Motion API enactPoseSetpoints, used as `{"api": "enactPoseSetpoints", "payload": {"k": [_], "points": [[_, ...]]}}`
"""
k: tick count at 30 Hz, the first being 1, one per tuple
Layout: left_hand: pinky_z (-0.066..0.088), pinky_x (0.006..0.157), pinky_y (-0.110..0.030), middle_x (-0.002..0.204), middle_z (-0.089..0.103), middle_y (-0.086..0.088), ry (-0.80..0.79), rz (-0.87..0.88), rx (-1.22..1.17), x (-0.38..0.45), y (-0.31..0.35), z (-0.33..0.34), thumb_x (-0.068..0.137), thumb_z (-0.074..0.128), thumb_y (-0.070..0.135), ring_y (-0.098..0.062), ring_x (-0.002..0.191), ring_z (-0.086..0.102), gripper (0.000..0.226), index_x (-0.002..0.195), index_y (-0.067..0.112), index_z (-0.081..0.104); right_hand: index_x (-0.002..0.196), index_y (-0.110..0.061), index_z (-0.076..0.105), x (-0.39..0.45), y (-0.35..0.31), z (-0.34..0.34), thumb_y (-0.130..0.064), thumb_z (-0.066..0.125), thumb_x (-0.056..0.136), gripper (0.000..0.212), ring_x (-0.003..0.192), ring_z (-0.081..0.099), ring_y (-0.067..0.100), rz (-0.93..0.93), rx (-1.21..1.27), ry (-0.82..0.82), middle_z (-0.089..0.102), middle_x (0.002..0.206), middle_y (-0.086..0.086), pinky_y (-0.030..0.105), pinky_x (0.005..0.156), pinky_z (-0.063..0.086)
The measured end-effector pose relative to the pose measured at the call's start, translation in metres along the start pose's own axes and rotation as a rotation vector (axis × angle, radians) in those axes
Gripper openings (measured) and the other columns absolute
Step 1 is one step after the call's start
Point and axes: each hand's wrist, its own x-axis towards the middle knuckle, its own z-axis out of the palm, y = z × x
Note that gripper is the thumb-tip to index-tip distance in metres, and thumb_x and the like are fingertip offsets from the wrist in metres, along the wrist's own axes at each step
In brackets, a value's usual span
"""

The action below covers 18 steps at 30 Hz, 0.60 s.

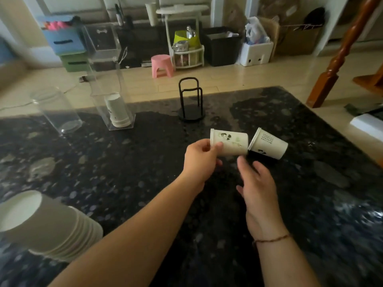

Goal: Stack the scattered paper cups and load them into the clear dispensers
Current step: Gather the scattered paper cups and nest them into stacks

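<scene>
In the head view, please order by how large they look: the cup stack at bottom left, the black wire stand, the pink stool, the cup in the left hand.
1. Cup stack, though nearness inflates it.
2. Black wire stand.
3. and 4. Cup in the left hand and pink stool look alike; not ranked.

A single wide-angle view from the person's head looks forward and down across a dark speckled table (128, 175). Both forearms reach in from the bottom edge, close to the lens. The table fills the lower two thirds; beyond its far edge, floor (238, 77) and room clutter lie farther off. Edges curve and blur.
</scene>
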Motion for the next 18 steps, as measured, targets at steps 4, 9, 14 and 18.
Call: {"api": "enactPoseSetpoints", "payload": {"k": [4,9,14,18], "points": [[0.050,0.054,-0.021,0.080,0.073,0.008,-0.136,0.050,0.064,-0.056,0.013,-0.036,0.096,0.063,0.026,-0.005,0.058,0.061,0.012,0.103,0.023,0.072,0.134,-0.028,0.052,-0.013,-0.009,0.015,-0.052,0.064,0.074,0.065,0.114,0.061,0.010,-0.036,0.309,-0.148,0.066,0.121,-0.008,0.038,0.100,0.044],[0.057,0.088,-0.035,0.133,0.038,0.017,0.076,0.240,0.327,-0.133,0.039,-0.102,0.085,0.062,0.051,-0.017,0.106,0.061,0.060,0.137,0.043,0.036,0.136,-0.012,0.045,-0.046,-0.015,0.052,-0.031,0.063,0.082,0.060,0.117,0.062,0.025,-0.160,0.464,-0.288,0.060,0.130,0.012,0.047,0.097,0.051],[0.040,0.091,-0.008,0.138,0.024,0.023,0.182,0.655,0.725,-0.183,0.075,-0.181,0.083,0.058,0.054,0.003,0.120,0.041,0.062,0.138,0.044,0.032,0.128,-0.017,0.046,-0.111,-0.025,0.115,-0.022,0.072,0.079,0.056,0.102,0.065,0.021,-0.399,0.274,-0.573,0.061,0.115,0.004,0.035,0.077,0.058],[0.044,0.096,-0.012,0.137,0.043,0.028,0.246,0.549,0.488,-0.181,0.068,-0.241,0.082,0.057,0.056,0.001,0.125,0.049,0.057,0.135,0.046,0.040,0.127,-0.031,0.051,-0.158,-0.020,0.163,-0.028,0.078,0.076,0.057,0.110,0.064,0.016,-0.560,0.096,-0.788,0.064,0.118,-0.005,0.037,0.087,0.056]]}}
